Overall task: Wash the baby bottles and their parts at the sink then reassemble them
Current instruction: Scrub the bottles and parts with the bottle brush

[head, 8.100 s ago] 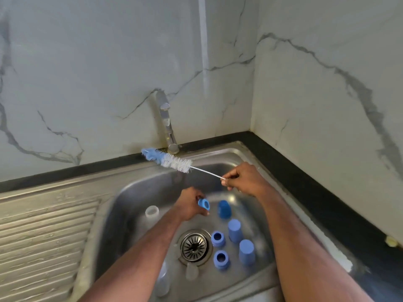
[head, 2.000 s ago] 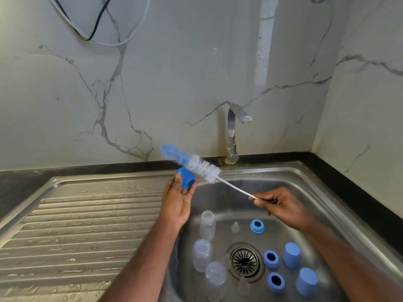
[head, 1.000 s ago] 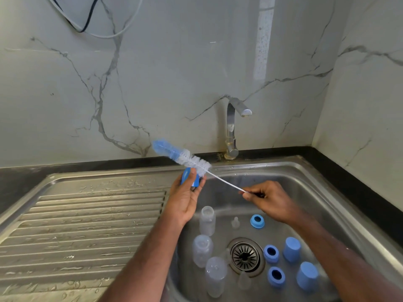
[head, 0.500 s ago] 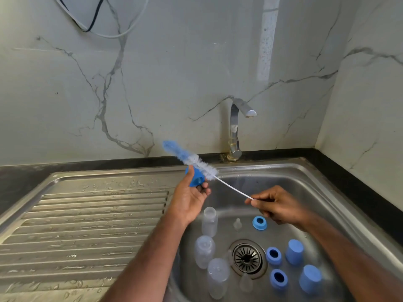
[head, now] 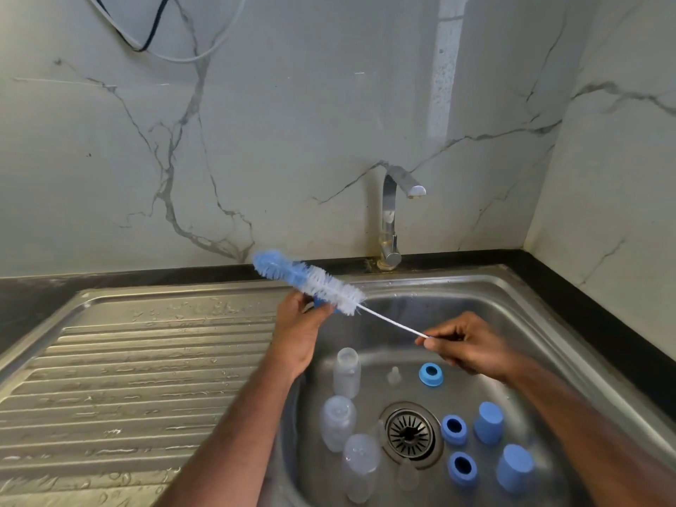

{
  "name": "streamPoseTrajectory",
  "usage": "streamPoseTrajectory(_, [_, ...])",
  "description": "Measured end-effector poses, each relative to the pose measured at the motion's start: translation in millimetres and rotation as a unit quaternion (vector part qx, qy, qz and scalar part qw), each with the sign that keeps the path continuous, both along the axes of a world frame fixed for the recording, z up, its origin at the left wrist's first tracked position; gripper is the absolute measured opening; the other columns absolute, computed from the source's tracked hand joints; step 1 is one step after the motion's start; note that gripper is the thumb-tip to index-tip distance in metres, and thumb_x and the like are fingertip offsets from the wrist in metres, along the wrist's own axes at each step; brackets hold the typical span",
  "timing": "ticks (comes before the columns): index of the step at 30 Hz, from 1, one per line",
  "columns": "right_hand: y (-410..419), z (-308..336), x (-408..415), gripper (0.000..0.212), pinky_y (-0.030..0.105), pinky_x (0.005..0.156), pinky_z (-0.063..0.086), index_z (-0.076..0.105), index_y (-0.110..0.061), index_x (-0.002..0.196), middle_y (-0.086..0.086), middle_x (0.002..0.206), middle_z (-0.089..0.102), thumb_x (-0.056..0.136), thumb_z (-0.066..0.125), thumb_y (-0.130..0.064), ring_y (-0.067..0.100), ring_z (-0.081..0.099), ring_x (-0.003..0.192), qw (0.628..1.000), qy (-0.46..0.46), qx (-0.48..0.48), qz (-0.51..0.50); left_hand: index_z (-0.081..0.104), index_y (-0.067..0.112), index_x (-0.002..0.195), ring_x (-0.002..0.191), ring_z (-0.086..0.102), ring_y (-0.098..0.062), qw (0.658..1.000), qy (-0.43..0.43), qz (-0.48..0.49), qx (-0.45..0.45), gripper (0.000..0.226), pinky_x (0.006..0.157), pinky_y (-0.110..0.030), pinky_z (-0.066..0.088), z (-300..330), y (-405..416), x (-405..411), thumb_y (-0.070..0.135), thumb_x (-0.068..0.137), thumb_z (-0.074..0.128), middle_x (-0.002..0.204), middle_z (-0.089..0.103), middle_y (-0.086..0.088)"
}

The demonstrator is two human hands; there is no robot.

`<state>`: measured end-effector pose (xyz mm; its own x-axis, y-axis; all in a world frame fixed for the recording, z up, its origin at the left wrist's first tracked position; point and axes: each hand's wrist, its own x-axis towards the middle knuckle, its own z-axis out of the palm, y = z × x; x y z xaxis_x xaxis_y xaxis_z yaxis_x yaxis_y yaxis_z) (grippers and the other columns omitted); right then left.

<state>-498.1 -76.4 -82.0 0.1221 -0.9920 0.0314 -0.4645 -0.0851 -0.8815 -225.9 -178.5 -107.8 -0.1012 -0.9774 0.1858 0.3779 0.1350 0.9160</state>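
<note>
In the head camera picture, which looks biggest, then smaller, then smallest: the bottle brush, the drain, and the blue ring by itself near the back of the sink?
1. bottle brush, longest by far
2. drain
3. blue ring, smallest

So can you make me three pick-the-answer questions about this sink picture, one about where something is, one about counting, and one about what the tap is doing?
1. Where do the clear plastic bottles stand?
A. in the steel sink basin
B. on the ribbed draining board
C. on the black ledge

2. How many blue screw rings with a hole lie in the basin?
A. one
B. three
C. six

3. What is the steel tap doing?
A. pouring water
B. not running
C. lying broken in the basin

Answers:
1 A, all three bottles stand left of the drain.
2 B, one lies behind the drain and two to its right.
3 B, no water falls from its spout.
</note>
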Motion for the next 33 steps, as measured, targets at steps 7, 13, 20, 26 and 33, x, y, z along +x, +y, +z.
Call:
streamPoseTrajectory(7, [-8.9,2.0,23.1,0.015,0.012,0.051,0.043,0.077,-0.023,0.105,-0.018,0.062,0.069,0.096,0.067,-0.015,-0.003,0.057,0.052,0.993,0.063,-0.081,-0.050,0.066,0.012,0.111,0.091,0.070,-0.017,0.991,-0.100,0.070,-0.058,0.055,0.079,-0.023,0.056,0.2,7.9,-11.6,-0.013,0.066,0.084,0.106,0.074,-0.012])
streamPoseTrajectory(13, [-4.8,-3.9,11.0,0.015,0.015,0.050,0.039,0.080,-0.023,0.102,-0.002,0.056,0.065,0.095,0.070,-0.015,0.000,0.049,0.049,0.996,0.064,-0.062,-0.012,0.066,0.004,0.116,0.099,0.073,-0.020,0.988,-0.109,0.071,-0.079,0.054,0.083,-0.025,0.057,-0.7,5.3,-9.0,-0.014,0.068,0.082,0.106,0.076,-0.008])
streamPoseTrajectory(20, [-7.6,-3.3,3.7,0.016,0.020,0.044,0.036,0.079,-0.023,0.101,-0.001,0.056,0.056,0.097,0.065,-0.015,0.010,0.044,0.046,0.999,0.017,-0.038,-0.020,0.065,0.007,0.116,0.103,0.069,-0.019,0.997,0.059,0.014,-0.039,0.039,0.088,-0.027,0.055,5.4,3.2,-3.1,-0.001,0.080,0.079,0.108,0.074,-0.006])
streamPoseTrajectory(26, [-6.4,-3.7,24.5,0.016,0.018,0.047,0.037,0.078,-0.016,0.107,-0.005,0.051,0.050,0.097,0.065,-0.012,0.005,0.041,0.046,0.998,-0.015,-0.059,-0.006,0.061,0.010,0.122,0.123,0.062,-0.035,0.972,0.177,-0.132,0.078,0.050,0.089,-0.051,0.056,7.5,9.1,-6.2,0.037,0.083,0.077,0.129,0.067,-0.016])
streamPoseTrajectory(33, [-1.4,-0.1,1.7,0.017,0.019,0.040,0.026,0.080,-0.015,0.103,0.004,0.056,0.043,0.096,0.065,-0.014,0.009,0.031,0.043,0.996,-0.079,0.030,0.010,0.064,0.011,0.123,0.106,0.068,-0.024,0.965,0.176,-0.173,0.086,0.045,0.089,-0.047,0.056,11.7,7.0,9.4,0.042,0.091,0.057,0.116,0.069,-0.012])
